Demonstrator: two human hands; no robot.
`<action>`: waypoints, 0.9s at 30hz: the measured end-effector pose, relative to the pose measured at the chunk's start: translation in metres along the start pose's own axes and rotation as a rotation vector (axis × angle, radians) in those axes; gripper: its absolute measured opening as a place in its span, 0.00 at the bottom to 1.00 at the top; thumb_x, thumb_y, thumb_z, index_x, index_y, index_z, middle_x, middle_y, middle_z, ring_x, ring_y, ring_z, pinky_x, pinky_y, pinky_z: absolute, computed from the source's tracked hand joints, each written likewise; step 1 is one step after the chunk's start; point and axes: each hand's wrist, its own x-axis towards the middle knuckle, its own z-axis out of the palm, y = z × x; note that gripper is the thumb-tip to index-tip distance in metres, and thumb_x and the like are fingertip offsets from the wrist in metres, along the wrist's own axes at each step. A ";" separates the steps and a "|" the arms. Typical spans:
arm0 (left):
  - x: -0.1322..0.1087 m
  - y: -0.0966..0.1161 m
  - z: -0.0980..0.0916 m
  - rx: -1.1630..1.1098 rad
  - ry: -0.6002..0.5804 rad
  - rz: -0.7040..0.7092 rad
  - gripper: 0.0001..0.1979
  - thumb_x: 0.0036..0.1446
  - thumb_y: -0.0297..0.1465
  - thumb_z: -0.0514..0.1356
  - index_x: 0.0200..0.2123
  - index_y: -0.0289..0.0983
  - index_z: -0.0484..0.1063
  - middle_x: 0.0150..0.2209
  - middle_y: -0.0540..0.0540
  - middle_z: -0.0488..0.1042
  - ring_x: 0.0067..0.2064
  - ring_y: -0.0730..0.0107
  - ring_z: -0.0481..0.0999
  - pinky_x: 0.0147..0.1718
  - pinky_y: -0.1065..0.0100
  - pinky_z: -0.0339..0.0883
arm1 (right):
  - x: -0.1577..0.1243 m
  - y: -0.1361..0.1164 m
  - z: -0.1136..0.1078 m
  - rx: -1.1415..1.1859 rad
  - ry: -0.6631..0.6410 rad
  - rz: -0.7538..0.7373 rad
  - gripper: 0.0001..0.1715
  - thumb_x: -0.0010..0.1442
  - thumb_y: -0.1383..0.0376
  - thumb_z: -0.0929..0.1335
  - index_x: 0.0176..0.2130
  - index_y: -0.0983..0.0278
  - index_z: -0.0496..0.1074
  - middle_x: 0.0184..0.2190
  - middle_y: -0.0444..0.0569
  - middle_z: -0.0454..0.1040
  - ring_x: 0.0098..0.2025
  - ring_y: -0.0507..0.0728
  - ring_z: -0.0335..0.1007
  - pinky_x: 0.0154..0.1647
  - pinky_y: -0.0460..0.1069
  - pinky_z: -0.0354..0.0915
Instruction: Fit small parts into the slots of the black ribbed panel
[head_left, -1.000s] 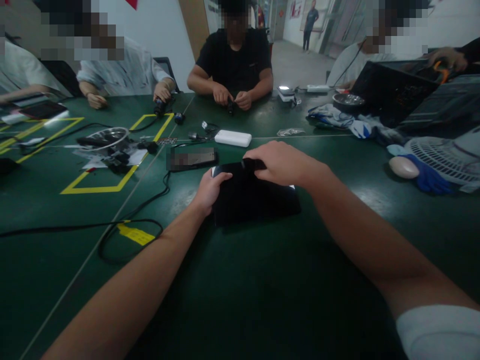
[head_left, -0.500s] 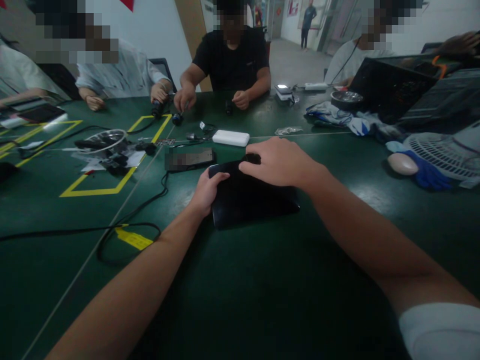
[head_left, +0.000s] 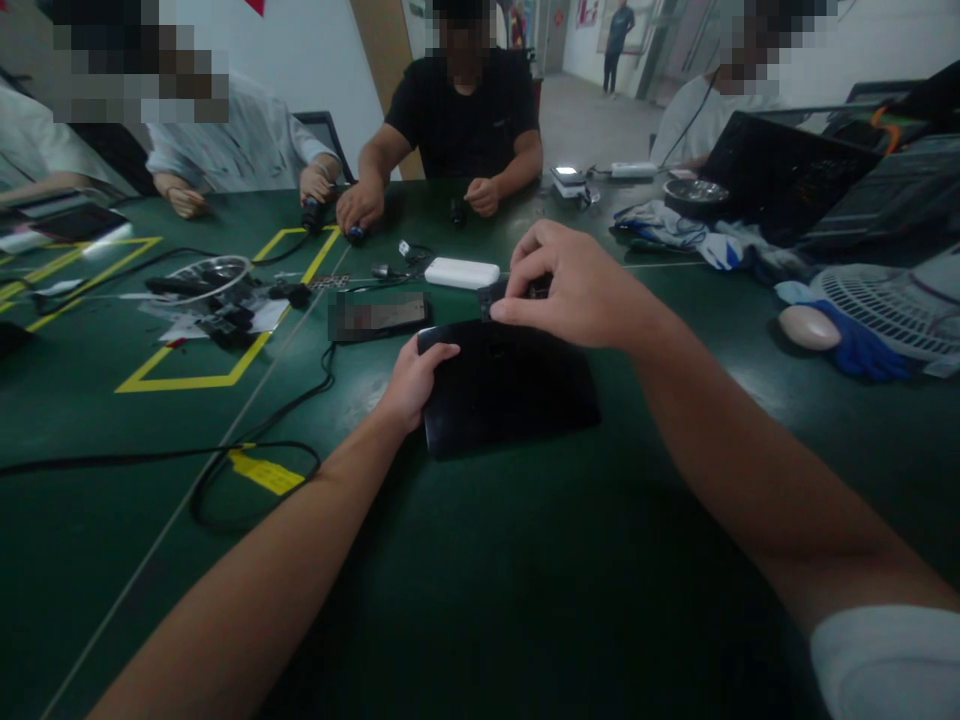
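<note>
Pinching a black piece (head_left: 489, 299), your right hand (head_left: 564, 285) hides the far-right edge of the dark panel (head_left: 514, 400); your left hand (head_left: 417, 384) grips its left side; a phone (head_left: 394, 316) and white block (head_left: 462, 273) lie beyond.

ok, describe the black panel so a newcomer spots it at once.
On the green table, find the camera wearer's left hand. It grips the black panel, broader than the phone-like slab nearby and, unlike the white block, dark.

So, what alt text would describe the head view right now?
A person's left hand grips a glossy black panel at a green table, while the right hand pinches a small dark piece near the panel's far edge. Other people sit opposite.
</note>
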 end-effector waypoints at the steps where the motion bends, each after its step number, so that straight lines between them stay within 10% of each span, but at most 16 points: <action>1: 0.000 0.000 0.000 -0.004 0.001 -0.007 0.20 0.42 0.35 0.69 0.41 0.38 0.74 0.34 0.48 0.78 0.37 0.57 0.78 0.38 0.59 0.74 | 0.000 -0.001 0.000 -0.002 -0.005 -0.008 0.12 0.57 0.58 0.72 0.38 0.62 0.79 0.45 0.51 0.72 0.47 0.61 0.68 0.52 0.57 0.61; 7: 0.000 0.001 0.001 0.003 0.012 -0.026 0.19 0.41 0.35 0.69 0.40 0.39 0.73 0.33 0.47 0.77 0.36 0.56 0.78 0.38 0.57 0.74 | -0.004 0.001 -0.005 0.022 -0.123 -0.015 0.44 0.48 0.66 0.75 0.62 0.62 0.64 0.50 0.52 0.76 0.42 0.60 0.70 0.46 0.53 0.62; 27: 0.005 -0.001 -0.002 -0.009 -0.016 -0.049 0.20 0.41 0.34 0.69 0.41 0.38 0.74 0.33 0.48 0.78 0.36 0.58 0.79 0.37 0.60 0.74 | -0.001 0.000 0.012 -0.169 -0.301 -0.109 0.19 0.55 0.73 0.71 0.47 0.62 0.77 0.43 0.48 0.80 0.44 0.58 0.73 0.45 0.50 0.60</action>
